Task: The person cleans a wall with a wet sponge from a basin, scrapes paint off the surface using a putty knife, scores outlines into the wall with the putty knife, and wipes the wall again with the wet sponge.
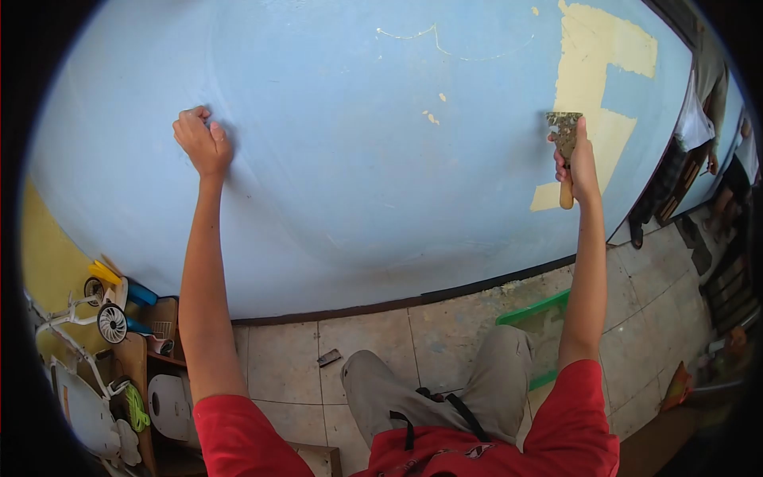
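My right hand [584, 163] is wrapped round the wooden handle of a putty knife [565, 133], whose wide, speckled blade points up at the wall. Behind it, a cream patch [592, 91] of bared wall shows through the blue paint. On the left, my left hand [203, 143] is raised close to the blue wall [358, 159] with its fingers curled in; nothing shows in it. Small chips and a thin curved scratch mark the paint between my hands.
Below the wall runs a dark skirting strip [373, 308] above a tiled floor [282, 358]. A green-edged item [540, 308] lies by my knee. Shelves with fans [112, 323] stand at the left. People [711, 95] are at the far right.
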{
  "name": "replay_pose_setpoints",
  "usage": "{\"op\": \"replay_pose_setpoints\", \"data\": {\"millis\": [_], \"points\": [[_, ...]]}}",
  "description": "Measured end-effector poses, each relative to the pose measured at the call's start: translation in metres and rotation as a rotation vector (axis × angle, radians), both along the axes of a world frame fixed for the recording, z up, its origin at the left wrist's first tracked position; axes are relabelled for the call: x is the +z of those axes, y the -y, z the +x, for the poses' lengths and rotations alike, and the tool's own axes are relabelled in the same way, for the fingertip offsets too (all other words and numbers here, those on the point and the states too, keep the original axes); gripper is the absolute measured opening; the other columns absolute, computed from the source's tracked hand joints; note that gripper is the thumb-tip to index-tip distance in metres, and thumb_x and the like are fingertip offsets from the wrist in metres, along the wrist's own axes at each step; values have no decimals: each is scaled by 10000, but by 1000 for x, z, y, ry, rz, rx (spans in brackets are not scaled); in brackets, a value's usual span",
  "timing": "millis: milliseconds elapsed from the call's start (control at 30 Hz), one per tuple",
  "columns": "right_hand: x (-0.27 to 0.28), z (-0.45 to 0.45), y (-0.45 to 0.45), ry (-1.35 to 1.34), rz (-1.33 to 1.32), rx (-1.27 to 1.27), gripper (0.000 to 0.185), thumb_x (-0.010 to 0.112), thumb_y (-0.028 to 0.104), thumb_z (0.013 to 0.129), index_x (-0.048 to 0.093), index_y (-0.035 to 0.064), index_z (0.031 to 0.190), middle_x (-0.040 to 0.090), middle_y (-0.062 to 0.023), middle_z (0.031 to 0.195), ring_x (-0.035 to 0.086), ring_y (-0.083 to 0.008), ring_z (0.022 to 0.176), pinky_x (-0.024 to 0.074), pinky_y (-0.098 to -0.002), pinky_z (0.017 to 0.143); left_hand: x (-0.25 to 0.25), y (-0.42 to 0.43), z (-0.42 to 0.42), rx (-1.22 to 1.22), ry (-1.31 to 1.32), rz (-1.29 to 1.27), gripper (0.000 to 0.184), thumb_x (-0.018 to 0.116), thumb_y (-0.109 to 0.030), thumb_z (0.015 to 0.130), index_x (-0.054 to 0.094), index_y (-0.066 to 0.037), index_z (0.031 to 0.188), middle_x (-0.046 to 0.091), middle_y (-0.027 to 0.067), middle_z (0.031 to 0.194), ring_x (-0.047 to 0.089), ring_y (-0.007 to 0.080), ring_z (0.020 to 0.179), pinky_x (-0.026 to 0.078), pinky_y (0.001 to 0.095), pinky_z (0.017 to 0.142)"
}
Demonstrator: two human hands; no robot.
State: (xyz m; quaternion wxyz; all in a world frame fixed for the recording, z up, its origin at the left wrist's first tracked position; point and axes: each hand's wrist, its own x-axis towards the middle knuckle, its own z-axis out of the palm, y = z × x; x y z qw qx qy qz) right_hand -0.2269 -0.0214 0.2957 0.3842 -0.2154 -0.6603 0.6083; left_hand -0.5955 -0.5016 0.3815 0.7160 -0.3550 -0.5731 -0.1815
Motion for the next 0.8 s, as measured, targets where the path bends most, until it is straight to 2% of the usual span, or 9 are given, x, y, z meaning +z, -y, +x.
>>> {"op": "replay_pose_setpoints", "data": {"millis": [100, 167, 233, 300, 433, 533, 667, 767, 800], "points": [[-39, 2, -17, -35, 64, -16, 465, 347, 506, 1053, 496, 78, 948, 471, -20, 568, 374, -87, 360, 319, -251, 341, 0, 0, 0, 5, 15, 6, 456, 397, -442, 987, 548, -11, 983, 547, 113, 961, 451, 291, 871, 351, 409, 827], [-50, 0, -24, -45, 106, 4, 402, 406, 489, 1045, 478, 94, 1013, 494, -28, 611, 371, -77, 370, 310, -223, 339, 0, 1, 0, 11, 15, 13, 448, 400, -432, 988, 549, -9, 992, 546, 114, 960, 451, 290, 871, 353, 409, 823], [-46, -6, -25, -65, 220, -25, 264, 429, 356, 1060, 469, 97, 1025, 537, -48, 632, 395, -72, 376, 309, -224, 348, 0, 0, -1, 20, 7, 16, 440, 404, -422, 989, 549, -7, 1002, 545, 116, 959, 451, 288, 870, 355, 409, 819], [-33, -14, -28, -92, 234, -17, 204, 471, 299, 1046, 472, 95, 1037, 540, -45, 632, 397, -69, 378, 297, -221, 353, -1, 3, -1, 39, 37, -4, 423, 411, -404, 990, 551, -6, 1017, 543, 116, 957, 454, 290, 875, 358, 410, 816], [8, -20, -23, -75, 278, 47, 210, 514, 264, 1020, 473, 58, 1021, 574, -60, 646, 415, -74, 444, 327, -247, 415, 0, 3, 0, 49, 21, -16, 391, 420, -371, 985, 551, -5, 1021, 538, 121, 969, 455, 294, 882, 358, 408, 825], [38, -29, -16, -122, 435, -74, 216, 518, 254, 1022, 478, 42, 1001, 578, -51, 676, 477, -90, 566, 392, -282, 523, 0, 4, -1, 61, 19, -24, 391, 417, -370, 986, 550, -4, 1023, 538, 123, 976, 456, 294, 885, 358, 408, 829], [67, -48, -17, -237, 619, -222, 262, 537, 292, 1029, 501, 33, 1024, 585, -31, 708, 537, -94, 602, 437, -241, 534, 0, 3, -1, 55, 8, -24, 390, 423, -370, 983, 556, -5, 1021, 538, 124, 969, 456, 297, 881, 359, 411, 828], [82, -52, -19, -183, 850, -361, 302, 518, 294, 1041, 495, -7, 1033, 626, -90, 773, 591, -120, 681, 481, -290, 611, 0, 2, -1, 46, 9, -16, 363, 449, -349, 953, 569, -11, 1004, 539, 128, 956, 458, 303, 876, 361, 422, 820], [88, -53, -8, -204, 830, -325, 303, 520, 293, 1039, 504, -10, 1030, 616, -85, 750, 569, -115, 660, 467, -291, 602, -1, 2, 1, 74, 17, -9, 352, 458, -352, 938, 569, -24, 998, 541, 134, 955, 460, 311, 884, 360, 430, 825]]}}
